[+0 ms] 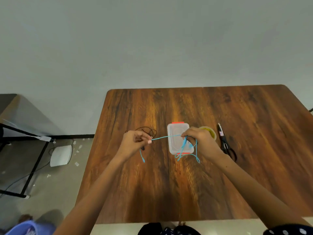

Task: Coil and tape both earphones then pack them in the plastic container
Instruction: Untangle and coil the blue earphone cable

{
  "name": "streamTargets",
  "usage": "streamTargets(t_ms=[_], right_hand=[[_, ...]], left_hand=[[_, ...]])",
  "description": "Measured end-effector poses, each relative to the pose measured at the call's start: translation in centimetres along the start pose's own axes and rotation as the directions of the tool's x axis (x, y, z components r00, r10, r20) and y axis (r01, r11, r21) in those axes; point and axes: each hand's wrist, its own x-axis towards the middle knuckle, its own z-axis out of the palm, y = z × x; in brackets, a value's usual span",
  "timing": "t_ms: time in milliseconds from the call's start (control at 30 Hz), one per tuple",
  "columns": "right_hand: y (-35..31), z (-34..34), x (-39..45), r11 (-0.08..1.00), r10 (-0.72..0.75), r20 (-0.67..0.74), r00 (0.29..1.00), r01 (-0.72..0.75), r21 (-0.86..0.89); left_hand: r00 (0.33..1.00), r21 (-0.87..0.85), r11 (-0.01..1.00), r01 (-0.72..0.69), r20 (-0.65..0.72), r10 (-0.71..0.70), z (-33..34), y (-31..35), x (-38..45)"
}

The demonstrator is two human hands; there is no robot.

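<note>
While the left hand [135,141] is pinching one stretch of the blue earphone cable [166,137], the right hand [199,141] is gripping the rest, with loops hanging down over the clear plastic container [176,131] sitting closed on the wooden worktop [254,150]. A black earphone [149,130] is lying tangled behind the left hand, and a yellowish tape roll [211,132] and scissors [226,143] are lying right of the container
</note>
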Motion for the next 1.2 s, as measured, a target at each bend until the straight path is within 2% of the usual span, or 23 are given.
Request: streamTargets(t_ms=[133, 300, 467, 600, 667, 767, 867, 967, 1067, 1200], right_hand=[[1.6, 0.7, -3.9, 0.994, 0.011, 0.072, 0.997, -0.003, -0.113], [3.9, 1.9, -8.2, 0.954, 0.013, 0.247, 0.969, 0.061, -0.293], [5.6, 3.0, -9.7, 0.926, 0.069, 0.406, 0.911, 0.093, -0.365], [4.9, 2.8, -9.7, 0.937, 0.087, 0.471, 0.878, 0.089, -0.339], [4.3, 2.7, -9.4, 0.960, 0.089, 0.435, 0.896, 0.040, -0.278], [2.3, 3.2, -8.4, 0.987, 0.155, 0.345, 0.926, -0.128, -0.100], [-0.5, 4.5, -7.4, 0.980, 0.165, 0.265, 0.950, -0.188, 0.062], [-2.3, 5.4, -6.7, 0.978, 0.187, 0.194, 0.963, -0.201, 0.054], [-2.5, 5.3, -6.3, 0.984, 0.160, 0.083, 0.984, -0.166, 0.066], [-1.8, 4.1, -6.0, 0.974, 0.193, -0.014, 0.981, -0.190, 0.127]], left_hand=[[1.000, 0.128, 0.992, -0.023, 0.016, 0.021, 2.9, 0.2, -1.6], [0.997, 0.272, 0.962, -0.011, 0.071, -0.008, 6.9, -1.2, -3.8], [0.998, 0.324, 0.946, 0.007, 0.059, -0.027, 10.0, -1.9, -5.4], [0.999, 0.334, 0.942, -0.006, 0.037, -0.007, 11.1, -1.9, -5.9], [0.999, 0.319, 0.948, -0.013, 0.035, 0.002, 11.3, -1.8, -5.9], [0.999, 0.300, 0.953, -0.037, 0.048, 0.023, 11.2, -1.7, -5.7], [0.997, 0.259, 0.964, -0.069, 0.051, 0.058, 10.9, -1.3, -5.5], [0.995, 0.199, 0.975, -0.104, 0.010, 0.104, 10.5, -0.6, -5.4], [0.998, 0.124, 0.990, -0.067, 0.014, 0.066, 9.9, -0.4, -5.7], [0.992, 0.238, 0.967, -0.092, 0.104, 0.069, 8.7, -1.8, -6.1]])
